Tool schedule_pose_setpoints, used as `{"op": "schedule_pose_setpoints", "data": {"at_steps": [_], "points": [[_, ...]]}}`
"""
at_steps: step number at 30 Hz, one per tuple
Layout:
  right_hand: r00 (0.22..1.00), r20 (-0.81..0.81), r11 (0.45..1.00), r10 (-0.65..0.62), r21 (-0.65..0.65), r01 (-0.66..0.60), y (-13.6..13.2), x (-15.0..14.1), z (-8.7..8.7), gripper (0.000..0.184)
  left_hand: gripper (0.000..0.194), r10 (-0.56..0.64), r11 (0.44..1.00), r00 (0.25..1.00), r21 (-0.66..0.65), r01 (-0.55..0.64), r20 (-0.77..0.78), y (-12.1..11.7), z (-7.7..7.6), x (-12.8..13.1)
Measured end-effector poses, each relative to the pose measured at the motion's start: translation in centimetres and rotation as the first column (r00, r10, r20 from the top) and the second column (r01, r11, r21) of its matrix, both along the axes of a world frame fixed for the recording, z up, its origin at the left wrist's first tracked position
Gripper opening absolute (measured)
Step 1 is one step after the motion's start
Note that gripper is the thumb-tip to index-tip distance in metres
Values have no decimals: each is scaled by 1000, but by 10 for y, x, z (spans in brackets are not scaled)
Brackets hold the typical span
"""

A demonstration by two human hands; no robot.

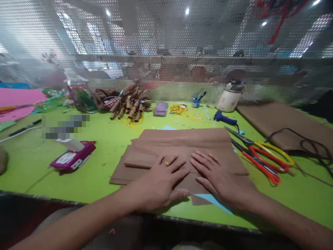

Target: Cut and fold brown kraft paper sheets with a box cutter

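Brown paper (182,149), six o'clock on table (104,149): layers stacked, some seemingly folded, edges left uneven; likely part-done. Left hand (166,177), right hand (215,173) spread flat on it, grasping nothing (scissors (260,144), three o'clock, untouched).

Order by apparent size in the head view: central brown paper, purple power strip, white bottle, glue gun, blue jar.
1. Central brown paper
2. Purple power strip and white bottle: too alike to rank
3. Glue gun
4. Blue jar
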State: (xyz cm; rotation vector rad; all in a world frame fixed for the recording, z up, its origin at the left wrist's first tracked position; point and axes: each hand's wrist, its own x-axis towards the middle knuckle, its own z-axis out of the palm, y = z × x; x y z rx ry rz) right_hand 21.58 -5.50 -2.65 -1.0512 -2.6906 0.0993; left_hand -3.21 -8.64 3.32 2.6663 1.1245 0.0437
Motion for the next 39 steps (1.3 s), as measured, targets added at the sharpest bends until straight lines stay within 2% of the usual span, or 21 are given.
{"op": "schedule_pose_setpoints", "data": {"at_steps": [3,11,18,26,35,37,39], "points": [[1000,24,1000,11,-13,-10,-2,2,0,57,63,-23,999,999,-28,24,24,2,0,-4],[1000,28,1000,11,-5,-10,-1,4,-1,58,70,-14,1000,1000,-27,15,16,-7,-11,-27],[998,56,999,24,32,-25,-1,7,-6,60,73,-2,999,1000,-53,1,-30,-10,0,-66],[1000,30,1000,4,20,-5,-2,3,0,57,71,30,997,999,66,-30,-9,-21,-4,-129],[998,67,1000,6,-2,-6,-4,1,6,57,64,154,973,984,185,-136,-87,-35,-1,-171],[998,68,1000,4,-1,-4,-3,1,6,57,58,187,952,979,260,-161,-78,-37,-2,-176],[998,60,1000,-1,3,0,-3,0,5,57,46,223,904,975,377,-203,-10,-38,-1,-174]]}}
